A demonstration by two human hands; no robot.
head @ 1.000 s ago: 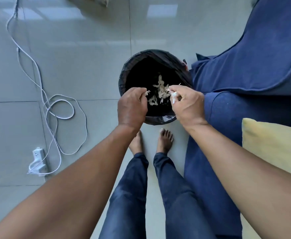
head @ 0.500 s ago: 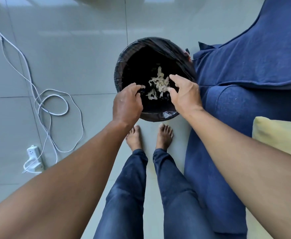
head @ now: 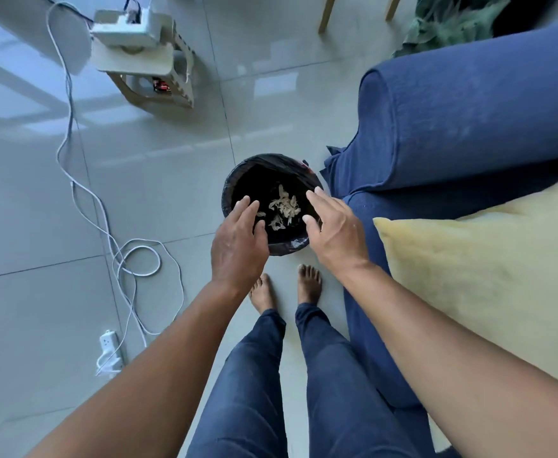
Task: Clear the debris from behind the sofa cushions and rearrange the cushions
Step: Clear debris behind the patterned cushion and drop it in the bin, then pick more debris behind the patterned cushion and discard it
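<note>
Now debris (head: 283,208) lies between both empty hands.

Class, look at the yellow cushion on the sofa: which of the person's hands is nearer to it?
Right hand, just left of the yellow cushion; left hand lies farther left, over the bin's near rim.

Both bare forearms reach forward and down from the lower corners of the view, converging toward the middle. The left hand (head: 238,241) is seen from the back, palm down, its fingers (head: 243,206) straight and slightly spread, with nothing in its grip. The right hand (head: 332,226) is also palm down, fingers extended and close together, thumb held apart toward the left hand, empty. The two hands are near each other without touching.
</note>
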